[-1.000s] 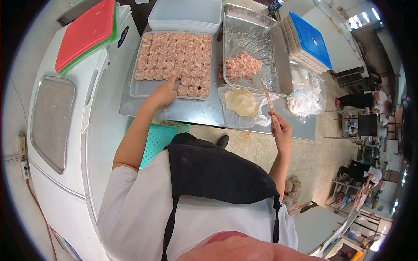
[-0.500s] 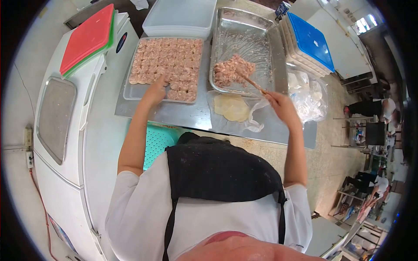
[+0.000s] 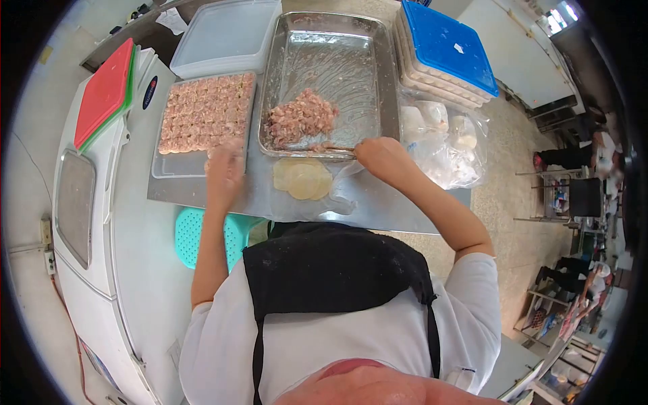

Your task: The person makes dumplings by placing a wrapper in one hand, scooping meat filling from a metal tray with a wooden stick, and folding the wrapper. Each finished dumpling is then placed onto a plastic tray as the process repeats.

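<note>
My left hand (image 3: 226, 169) is smeared by motion over the near right corner of a clear plastic tray (image 3: 185, 166); its fingers do not show clearly. Rows of meat-topped dumplings (image 3: 206, 111) fill most of that tray. In my right hand (image 3: 382, 160) is the handle of a thin wooden stick (image 3: 339, 149), held low across the near rim of a metal pan (image 3: 354, 71). The stick's far end is beside a mound of minced meat filling (image 3: 304, 118) in the pan's near left part. Round pale yellow wrappers (image 3: 302, 179) lie stacked on plastic in front of the pan.
Lidded plastic boxes (image 3: 226, 34) stand behind the dumpling tray. To the right are stacked trays under a blue lid (image 3: 449, 44) and a plastic bag of white packets (image 3: 445, 142). A white freezer (image 3: 135, 202) is at left; people stand far right.
My left hand has drawn back toward me from the dumplings. My right hand has lowered the stick to the pan's near edge. The view has shifted, moving the table things leftward.
</note>
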Action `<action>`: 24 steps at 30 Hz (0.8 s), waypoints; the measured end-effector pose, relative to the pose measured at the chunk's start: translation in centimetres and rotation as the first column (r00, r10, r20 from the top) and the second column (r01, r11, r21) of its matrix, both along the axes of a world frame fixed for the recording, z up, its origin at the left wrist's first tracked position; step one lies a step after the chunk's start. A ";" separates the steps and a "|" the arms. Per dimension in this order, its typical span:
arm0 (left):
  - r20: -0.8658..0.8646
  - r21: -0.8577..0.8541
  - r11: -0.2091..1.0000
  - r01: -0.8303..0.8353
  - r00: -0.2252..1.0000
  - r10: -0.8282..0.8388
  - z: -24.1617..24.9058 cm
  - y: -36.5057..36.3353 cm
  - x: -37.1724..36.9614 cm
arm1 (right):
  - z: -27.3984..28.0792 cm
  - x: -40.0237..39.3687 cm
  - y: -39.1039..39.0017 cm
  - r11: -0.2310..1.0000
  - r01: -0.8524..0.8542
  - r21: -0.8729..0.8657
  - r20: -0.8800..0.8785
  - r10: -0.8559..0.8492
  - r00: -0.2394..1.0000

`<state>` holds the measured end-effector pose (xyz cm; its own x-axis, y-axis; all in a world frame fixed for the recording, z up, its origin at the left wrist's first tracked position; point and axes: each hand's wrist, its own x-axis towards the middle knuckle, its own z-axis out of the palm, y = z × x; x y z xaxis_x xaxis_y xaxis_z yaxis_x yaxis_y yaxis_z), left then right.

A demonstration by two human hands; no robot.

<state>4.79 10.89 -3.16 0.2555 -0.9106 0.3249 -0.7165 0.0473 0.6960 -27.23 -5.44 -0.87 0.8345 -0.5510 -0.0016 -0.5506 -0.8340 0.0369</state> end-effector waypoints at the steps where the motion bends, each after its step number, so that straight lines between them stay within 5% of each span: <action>1: -0.029 0.022 0.998 0.066 0.997 -0.066 -0.4 -0.1 -2.1 | 1.0 -0.7 -0.2 0.995 -0.081 0.062 -0.022 0.082 0.996; 3: 0.069 -0.023 0.974 0.225 0.972 -0.223 -2.5 -0.4 -5.4 | 4.3 -1.2 -2.5 0.999 -0.009 0.050 -0.074 0.013 0.997; 5: -0.014 0.078 0.966 0.248 0.969 -0.247 -2.9 -0.5 -8.4 | 4.3 -1.4 -5.9 0.998 0.055 0.033 -0.122 -0.050 0.991; 7: -0.103 0.176 0.942 0.286 0.957 -0.272 -3.6 -0.4 -10.4 | 1.1 -2.0 -8.4 0.980 0.114 -0.160 0.072 -0.103 0.992; 9: 0.108 0.088 0.949 0.303 0.944 -0.312 -4.4 -1.0 -11.3 | -2.4 -2.2 -5.7 0.996 0.014 -0.091 0.155 0.000 0.988; 11: 0.099 0.108 0.957 0.269 0.955 -0.279 -5.1 -1.1 -11.3 | -2.6 -2.3 -2.5 0.995 -0.099 -0.027 0.236 0.102 0.966; 15: 0.040 0.163 0.955 0.249 0.965 -0.259 -5.8 -0.9 -10.4 | 2.1 -3.0 -4.3 0.977 -0.170 0.127 0.056 0.164 0.985; 17: 0.007 0.160 0.956 0.244 0.969 -0.249 -5.8 -0.9 -9.9 | 2.8 -2.5 -7.4 0.994 0.054 0.100 -0.049 -0.049 0.998; 18: -0.025 0.154 0.956 0.251 0.968 -0.250 -5.7 -0.8 -9.8 | 2.2 -2.3 -7.6 0.997 0.051 0.062 0.044 -0.054 0.998; 21: -0.062 0.155 0.967 0.202 0.979 -0.195 -4.9 -0.7 -9.3 | -2.0 -1.8 -3.6 0.966 -0.208 0.153 0.077 0.198 0.977; 24: -0.090 0.107 0.992 0.063 0.995 -0.053 -5.2 -0.6 -8.4 | 3.1 -0.9 -4.4 0.984 -0.086 0.153 -0.048 0.095 0.994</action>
<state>-3.63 10.29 -8.37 0.2238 -0.9536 0.2012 -0.6517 0.0071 0.7585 -28.18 -9.79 2.20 0.8773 -0.4632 -0.1257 -0.4732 -0.8786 -0.0647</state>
